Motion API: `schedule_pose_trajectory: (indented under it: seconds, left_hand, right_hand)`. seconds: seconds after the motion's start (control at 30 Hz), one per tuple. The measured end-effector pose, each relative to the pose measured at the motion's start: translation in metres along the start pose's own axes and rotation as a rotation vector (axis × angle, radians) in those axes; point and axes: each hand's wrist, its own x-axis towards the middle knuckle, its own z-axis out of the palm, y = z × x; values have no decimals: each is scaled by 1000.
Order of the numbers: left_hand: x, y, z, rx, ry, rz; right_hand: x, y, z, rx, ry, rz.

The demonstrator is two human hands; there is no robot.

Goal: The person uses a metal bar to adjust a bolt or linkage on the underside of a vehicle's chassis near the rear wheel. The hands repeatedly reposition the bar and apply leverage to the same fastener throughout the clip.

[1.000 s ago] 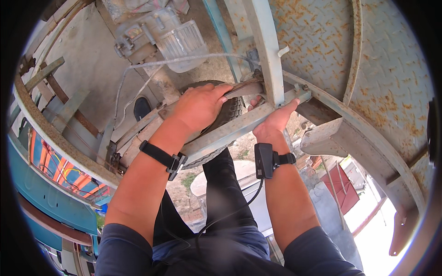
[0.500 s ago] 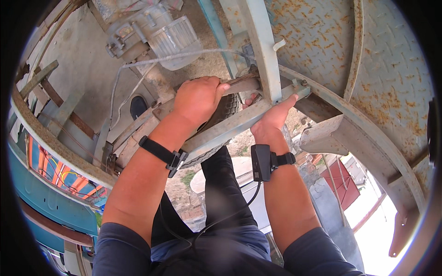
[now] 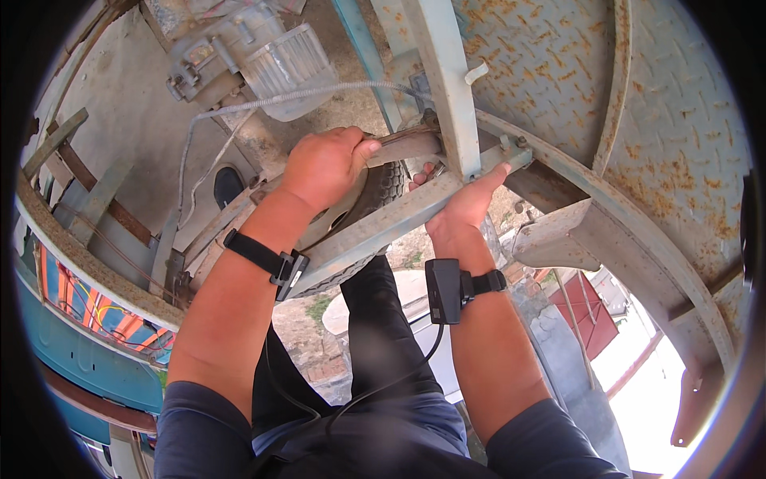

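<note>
item 1: flat grey-brown metal bar (image 3: 411,145), thin, running along the far side of the frame, its rt end meeting the foot of a pale blue steel post (image 3: 445,88).
item 2: pale blue-grey sq. steel beam (image 3: 375,219), lying diag. on the near side, its rt end projecting just past the post.
item 3: left hand (image 3: 329,164), reaching over the beam's lt part; fingers curling tight about the bar's lt part, thumb pointing rt; prob. steadying the body. underside of grip hidden.
item 4: right hand (image 3: 463,207), cupping the beam from below nr the post; thumb lying up toward the rt end, fingers half-curled, tips showing on the far side, prob. so both sides are being reached at once. beam hiding the middle; can't tell if anything's being pinched.
item 5: black treaded rubber tyre (image 3: 388,185), sitting btwn bar & beam, partly below the beam.
item 6: grey finned metal motor unit (image 3: 275,68), resting beyond the left hand.
</note>
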Motion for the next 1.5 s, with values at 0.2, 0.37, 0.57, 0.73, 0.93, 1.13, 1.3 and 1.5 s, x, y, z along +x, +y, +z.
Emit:
schedule_pose_trajectory:
  seconds: [0.2,0.37,0.57,0.73,0.93,1.13,1.3,1.5]
  left_hand:
    - [0,3,-2,12,-5,-6]
    - [1,6,-4,33,-52,-80]
    - [1,5,-3,25,-34,-89]
    - [0,4,-2,85,-42,-66]
    - [-1,4,-2,75,-48,-65]
    - [-3,1,-1,34,-44,-54]
    - [-2,4,-2,26,-59,-77]
    - [-1,11,-10,14,-141,-113]
  right_hand:
    - [-11,13,-21,-11,-89,10]
    - [-37,60,-54,-11,-208,184]
    - [-49,85,-61,-125,-274,155]
    - [-31,99,-77,-210,-333,129]
    - [-40,87,-65,-144,-256,179]
    - [-45,76,-76,-188,-332,161]
    - [-46,71,-72,-246,-286,115]
    - [-45,85,-70,-251,-256,12]
